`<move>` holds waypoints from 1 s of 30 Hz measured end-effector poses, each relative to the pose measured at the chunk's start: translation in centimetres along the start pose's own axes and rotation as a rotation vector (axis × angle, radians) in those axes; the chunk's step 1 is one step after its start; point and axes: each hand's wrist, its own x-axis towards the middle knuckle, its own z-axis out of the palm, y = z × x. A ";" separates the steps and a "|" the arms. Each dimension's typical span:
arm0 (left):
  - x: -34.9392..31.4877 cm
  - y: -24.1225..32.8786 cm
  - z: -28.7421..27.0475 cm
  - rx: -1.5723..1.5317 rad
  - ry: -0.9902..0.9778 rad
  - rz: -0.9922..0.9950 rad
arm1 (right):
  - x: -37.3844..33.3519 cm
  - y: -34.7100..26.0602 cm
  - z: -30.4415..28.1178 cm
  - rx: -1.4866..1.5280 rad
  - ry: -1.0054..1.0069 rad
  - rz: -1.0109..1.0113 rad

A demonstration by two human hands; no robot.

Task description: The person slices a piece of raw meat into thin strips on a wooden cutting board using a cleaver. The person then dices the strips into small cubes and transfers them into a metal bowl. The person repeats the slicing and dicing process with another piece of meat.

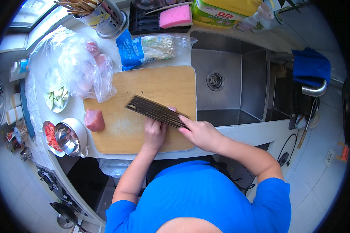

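- Dark striped blade, flat, holed near its left end: slanting over the wooden cutting board; contact with the board cannot be told.
- Right hand: thumb and fingers pinching the blade's right end.
- Left hand: fingers bent at the lower edge; whether gripping cannot be told.
- Raw meat, one pink block: board's left edge.
- Bowl, white outside; red chopped pieces beside it: left of board.
- Clear plastic bag: upper left.
- Mushroom packet: beyond board.
- Steel sink: right.
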 end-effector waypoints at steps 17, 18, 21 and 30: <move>1.2 1.1 -0.4 -0.009 0.101 0.045 | -3.4 1.9 -0.5 0.268 0.194 0.024; 1.2 1.2 -0.4 -0.022 0.095 0.034 | -3.9 1.4 -0.9 0.258 0.185 0.011; 1.0 0.9 -0.4 0.026 0.071 0.049 | -5.3 0.4 -1.8 0.222 0.097 0.034; 0.8 1.0 -0.6 0.032 0.028 0.019 | -5.3 -0.4 -1.5 0.032 0.011 0.092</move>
